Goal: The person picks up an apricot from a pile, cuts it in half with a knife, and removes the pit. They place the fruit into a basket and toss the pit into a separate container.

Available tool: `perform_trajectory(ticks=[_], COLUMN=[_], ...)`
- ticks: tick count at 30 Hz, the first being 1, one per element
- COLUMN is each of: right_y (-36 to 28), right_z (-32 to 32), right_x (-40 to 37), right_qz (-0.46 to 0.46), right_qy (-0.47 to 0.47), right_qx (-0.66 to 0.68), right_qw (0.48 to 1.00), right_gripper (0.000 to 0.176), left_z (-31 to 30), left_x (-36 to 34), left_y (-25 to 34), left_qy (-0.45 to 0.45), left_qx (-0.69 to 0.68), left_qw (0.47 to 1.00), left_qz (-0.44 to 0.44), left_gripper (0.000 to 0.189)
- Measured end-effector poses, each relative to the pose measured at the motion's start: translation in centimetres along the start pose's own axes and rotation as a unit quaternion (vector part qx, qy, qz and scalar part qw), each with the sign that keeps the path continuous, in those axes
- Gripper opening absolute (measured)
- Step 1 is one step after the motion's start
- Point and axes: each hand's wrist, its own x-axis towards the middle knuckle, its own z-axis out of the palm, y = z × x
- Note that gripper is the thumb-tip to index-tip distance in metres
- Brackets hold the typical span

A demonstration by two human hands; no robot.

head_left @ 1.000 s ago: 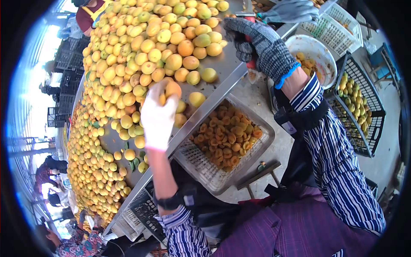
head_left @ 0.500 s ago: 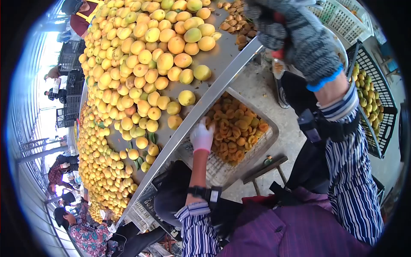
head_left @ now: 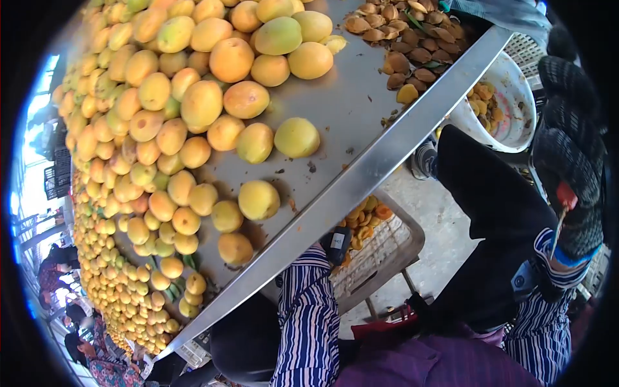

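Note:
My right hand (head_left: 570,148), in a dark grey knitted glove with a blue cuff, is raised at the right edge. It is closed on a small knife (head_left: 567,195) with a red handle and a thin blade pointing toward my sleeve. My left sleeve (head_left: 306,303) reaches under the table's metal rim (head_left: 361,174), so the left hand itself is hidden. Beside that wrist, a plastic crate (head_left: 387,271) below the rim holds halved apricots (head_left: 367,219). Whole apricots (head_left: 200,103) are heaped on the metal table (head_left: 335,103), several lying loose near the rim.
Apricot pits (head_left: 422,42) lie in a pile at the table's far corner. A white bucket (head_left: 525,97) with apricot pieces stands beyond the rim. Part of a co-worker's grey-green sleeve (head_left: 509,16) shows at the top. Other people (head_left: 97,355) sit along the table at lower left.
My view has swung closer to the table. The right hand has moved from the rim toward the right edge. The left hand, earlier visible over the crate, is now behind the rim.

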Motion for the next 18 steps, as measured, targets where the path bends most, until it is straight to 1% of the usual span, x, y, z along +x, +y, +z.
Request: perform_trajectory(ticks=[5,9,10,12,13,14,15,16,18], right_y=[1.4,1.0,-1.8,-2.0,-2.9,-1.6,-0.6,-0.9,0.3], right_z=[-1.4,-3.3,-10.3,-12.7,-12.1,-11.7,-12.6,-11.8,-11.9], right_x=[1.6,0.9,-6.3,-10.3,-10.4,-10.5,-10.8,-11.1,-10.8], right_qz=[0.018,-0.008,-0.018,-0.033,-0.04,0.048,0.096,0.118,0.131], right_qy=[0.012,0.019,0.02,0.016,0.011,0.126,0.043,0.053,0.007], right_qx=[0.004,0.007,0.009,0.016,0.02,-0.072,0.04,0.019,0.014], right_qw=[1.0,1.0,1.0,0.999,0.999,0.988,0.994,0.991,0.991], right_gripper=[0.021,0.023,0.023,0.025,0.025,0.028,0.033,0.032,0.028], left_z=[6.2,9.5,10.6,11.6,11.6,11.7,11.8,11.9,11.8], left_x=[-1.4,-2.2,-2.3,-3.0,-3.4,-3.8,-4.0,-4.3,-5.1], left_y=[3.9,8.8,10.0,11.8,12.6,13.2,13.8,14.1,14.1], left_qy=[-0.077,-0.135,-0.151,-0.179,-0.191,-0.201,-0.211,-0.221,-0.239], left_qx=[-0.108,-0.177,-0.191,-0.215,-0.224,-0.232,-0.239,-0.243,-0.249], left_qw=[0.989,0.965,0.956,0.939,0.931,0.922,0.914,0.907,0.894], left_qz=[0.059,0.14,0.163,0.201,0.218,0.235,0.25,0.264,0.287], left_gripper=[0.043,0.042,0.042,0.041,0.041,0.041,0.041,0.04,0.04])
